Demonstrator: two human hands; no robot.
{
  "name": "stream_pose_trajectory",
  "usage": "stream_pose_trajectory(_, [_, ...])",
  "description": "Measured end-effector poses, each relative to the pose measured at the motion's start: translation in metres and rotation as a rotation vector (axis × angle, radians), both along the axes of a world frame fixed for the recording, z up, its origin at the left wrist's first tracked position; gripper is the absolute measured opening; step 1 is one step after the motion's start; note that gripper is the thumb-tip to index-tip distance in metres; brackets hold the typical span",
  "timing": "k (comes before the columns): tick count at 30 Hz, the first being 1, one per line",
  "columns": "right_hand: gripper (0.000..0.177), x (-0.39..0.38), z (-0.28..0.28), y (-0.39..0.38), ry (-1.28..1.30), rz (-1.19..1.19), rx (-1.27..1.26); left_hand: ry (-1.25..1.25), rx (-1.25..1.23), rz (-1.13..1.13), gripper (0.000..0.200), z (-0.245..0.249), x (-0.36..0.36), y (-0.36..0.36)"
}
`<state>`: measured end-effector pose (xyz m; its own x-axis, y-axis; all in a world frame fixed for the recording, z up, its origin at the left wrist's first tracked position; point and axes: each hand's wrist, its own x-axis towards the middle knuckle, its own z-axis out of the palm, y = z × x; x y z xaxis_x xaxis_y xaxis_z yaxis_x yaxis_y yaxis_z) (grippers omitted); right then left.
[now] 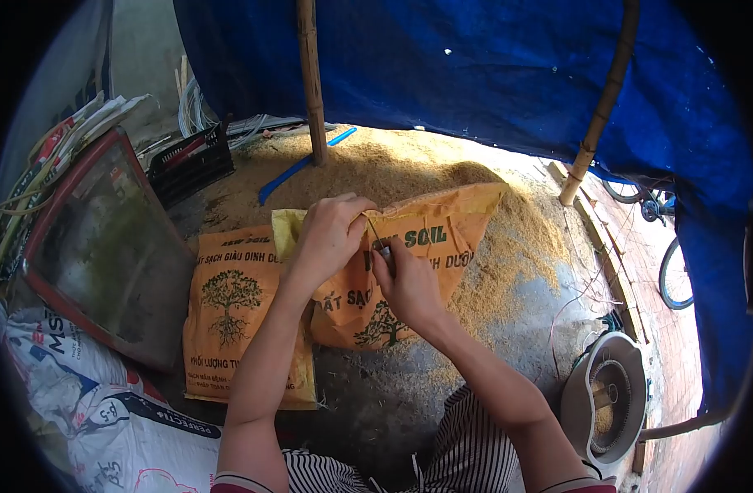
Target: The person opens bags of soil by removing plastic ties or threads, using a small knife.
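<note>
My left hand (331,236) pinches the top edge of an orange soil sack (430,226), printed with green and dark lettering and a tree. In my right hand (411,287) is a thin pointed tool (377,233) with a short dark handle. Its narrow shaft points up at the sack's upper edge, close beside my left fingers; whether it is a blade or a spike I cannot tell. A second orange sack (228,308) lies flat to the left, partly under my left forearm, with a tree print showing.
Pale husk-like material (508,287) is heaped behind and right of the sacks. A grey bucket (570,411) stands at the lower right. White printed sacks (138,435) and a red-framed panel (105,255) are at left. Bamboo poles (312,82) stand before a blue tarp (459,74).
</note>
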<state>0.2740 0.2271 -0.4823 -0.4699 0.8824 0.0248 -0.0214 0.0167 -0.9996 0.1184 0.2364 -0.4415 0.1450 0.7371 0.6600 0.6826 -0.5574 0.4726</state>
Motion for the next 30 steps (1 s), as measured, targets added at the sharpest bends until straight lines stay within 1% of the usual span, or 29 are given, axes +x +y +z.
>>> stream_pose_trajectory(2, [0.031, -0.002, -0.002, 0.001, -0.034, -0.085, 0.124, -0.002, -0.078, -0.016, 0.019, 0.004, 0.006, -0.007])
stream_pose_trajectory(3, [0.031, -0.001, 0.003, 0.001, -0.037, -0.084, 0.126, -0.005, -0.076, -0.015, 0.019, 0.004, 0.011, -0.008])
stream_pose_trajectory(5, [0.027, 0.002, 0.015, 0.000, 0.527, 0.068, -0.571, 0.020, -0.043, 0.013, 0.018, 0.006, 0.020, -0.010])
stream_pose_trajectory(6, [0.027, 0.004, 0.016, 0.003, 0.530, 0.069, -0.569, 0.023, -0.040, 0.012, 0.018, 0.008, 0.018, -0.010])
stream_pose_trajectory(8, [0.030, 0.008, 0.013, 0.008, 0.630, 0.266, -0.705, -0.042, -0.206, 0.010, 0.018, 0.012, 0.008, -0.010])
stream_pose_trajectory(9, [0.030, 0.008, 0.016, 0.004, 0.631, 0.269, -0.709, -0.008, -0.331, 0.016, 0.024, 0.017, 0.004, -0.012])
stream_pose_trajectory(10, [0.029, 0.005, 0.021, -0.002, 0.518, 0.197, -0.626, -0.009, -0.335, 0.021, 0.024, 0.018, 0.000, -0.011])
stream_pose_trajectory(11, [0.028, 0.003, 0.023, -0.006, 0.404, 0.127, -0.540, -0.024, -0.312, -0.039, 0.029, 0.018, -0.004, -0.011])
stream_pose_trajectory(12, [0.028, 0.001, 0.023, -0.009, 0.402, 0.129, -0.542, -0.041, -0.286, -0.101, 0.036, 0.021, -0.006, -0.012])
stream_pose_trajectory(13, [0.027, 0.001, 0.022, -0.013, 0.222, 0.077, -0.356, -0.044, -0.283, -0.100, 0.036, 0.026, -0.010, -0.013])
stream_pose_trajectory(14, [0.029, 0.001, 0.022, -0.017, 0.043, 0.021, -0.168, -0.097, -0.361, -0.123, 0.040, 0.034, -0.012, -0.014])
stream_pose_trajectory(15, [0.029, 0.001, 0.019, -0.021, 0.041, 0.016, -0.164, -0.148, -0.440, -0.150, 0.044, 0.040, -0.012, -0.015])
stream_pose_trajectory(17, [0.028, 0.001, 0.013, -0.028, -0.045, 0.066, 0.014, -0.155, -0.435, -0.197, 0.044, 0.046, -0.003, -0.014])
stream_pose_trajectory(19, [0.027, 0.003, 0.012, -0.032, -0.066, 0.061, 0.006, -0.162, -0.437, -0.243, 0.043, 0.045, 0.007, -0.008])
stream_pose_trajectory(21, [0.028, 0.008, 0.010, -0.033, -0.090, 0.063, 0.000, 0.062, -0.434, -0.305, 0.035, 0.035, 0.016, 0.002])
stream_pose_trajectory(22, [0.027, 0.011, 0.009, -0.033, -0.095, 0.064, -0.016, 0.060, -0.432, -0.305, 0.035, 0.029, 0.018, 0.007])
stream_pose_trajectory(24, [0.026, 0.016, 0.010, -0.032, -0.098, 0.066, -0.030, 0.050, -0.511, -0.486, 0.034, 0.023, 0.020, 0.013])
stream_pose_trajectory(28, [0.027, 0.020, 0.011, -0.032, -0.117, 0.097, -0.041, 0.153, -0.595, -0.395, 0.033, 0.033, 0.010, 0.019])
stream_pose_trajectory(30, [0.027, 0.022, 0.012, -0.029, -0.104, 0.111, -0.052, 0.029, -0.482, -0.228, 0.037, 0.035, 0.008, 0.018])
